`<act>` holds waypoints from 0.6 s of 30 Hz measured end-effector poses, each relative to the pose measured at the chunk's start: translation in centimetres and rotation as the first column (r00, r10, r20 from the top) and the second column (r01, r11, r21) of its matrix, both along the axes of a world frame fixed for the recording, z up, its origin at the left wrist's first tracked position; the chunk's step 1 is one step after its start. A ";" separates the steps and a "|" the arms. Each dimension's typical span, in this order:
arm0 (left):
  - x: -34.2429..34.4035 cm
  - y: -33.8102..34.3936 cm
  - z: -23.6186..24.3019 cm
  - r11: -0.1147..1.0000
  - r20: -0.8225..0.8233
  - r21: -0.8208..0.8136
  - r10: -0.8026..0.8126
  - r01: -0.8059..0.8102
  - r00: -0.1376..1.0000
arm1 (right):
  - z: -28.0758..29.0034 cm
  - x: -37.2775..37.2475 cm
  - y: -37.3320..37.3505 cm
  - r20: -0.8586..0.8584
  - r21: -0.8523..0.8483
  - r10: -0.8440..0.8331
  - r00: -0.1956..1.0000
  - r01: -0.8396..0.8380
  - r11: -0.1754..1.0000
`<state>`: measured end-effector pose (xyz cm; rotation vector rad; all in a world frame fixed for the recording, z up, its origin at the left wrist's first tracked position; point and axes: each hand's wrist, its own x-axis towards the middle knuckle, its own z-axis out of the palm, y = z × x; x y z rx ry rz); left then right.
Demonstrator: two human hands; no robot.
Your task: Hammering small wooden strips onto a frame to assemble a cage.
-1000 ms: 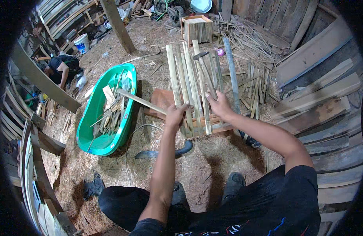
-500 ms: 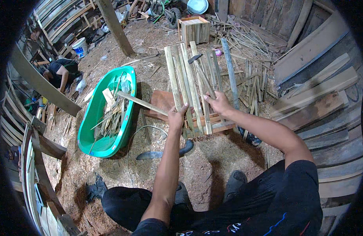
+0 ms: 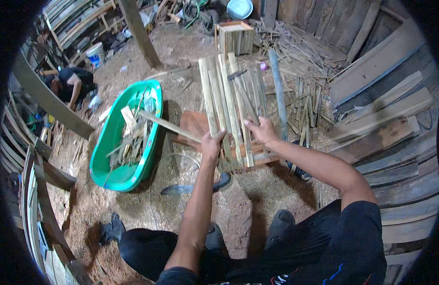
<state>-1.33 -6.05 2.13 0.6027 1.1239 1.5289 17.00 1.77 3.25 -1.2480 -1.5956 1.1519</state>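
Since the earlier frames, both hands stay at the near ends of the bamboo slats, with only slight shifts; the camera view has tilted a little, so the slats sit more centrally.

Left hand (image 3: 213, 145): grip closed around a thin bamboo strip (image 3: 168, 126). The strip runs from the fist up and to the left, and its far end lies over the rim of the green plastic tub (image 3: 110, 161).

Right hand (image 3: 262, 131): fingers curl narrowly over the near end of one slat in the row of bamboo slats (image 3: 229, 102). Whether the slat is fully clasped or only pressed cannot be told.

Bamboo slats: they lie side by side, running away from the person, resting on a low wooden block (image 3: 195, 126) set on the sawdust floor (image 3: 172, 66). A dark blade-like tool (image 3: 236, 74) lies across the slats near their far half.

Green plastic tub: it stands to the left of the slats and holds bamboo offcuts.

Surroundings: a curved knife (image 3: 191, 187) lies on the floor just below the left hand. A grey pipe (image 3: 278, 92) lies to the right of the slats. A small slatted wooden crate (image 3: 234, 38) stands beyond them. Wooden planks (image 3: 386, 109) are stacked at the right. Another person (image 3: 70, 85) crouches at the far left.
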 end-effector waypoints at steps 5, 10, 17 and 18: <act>-0.4 -0.1 -0.5 0.998 -0.108 0.023 0.063 -0.061 0.992 | 2.7 -0.7 -1.4 0.066 -0.198 0.042 0.997 -0.028 0.980; -1.1 1.2 0.0 1.000 -0.237 -0.013 0.023 -0.027 0.971 | 2.2 -0.7 -0.1 0.199 -0.192 0.030 0.979 0.009 0.981; -0.8 1.6 -0.2 0.998 -0.115 0.055 0.023 -0.017 0.993 | 1.9 -1.0 0.4 0.171 -0.153 0.004 0.985 0.022 0.988; -0.6 1.6 0.0 0.998 -0.100 0.058 0.018 -0.012 0.995 | 1.7 -0.8 0.3 0.192 -0.105 -0.006 0.981 0.026 0.994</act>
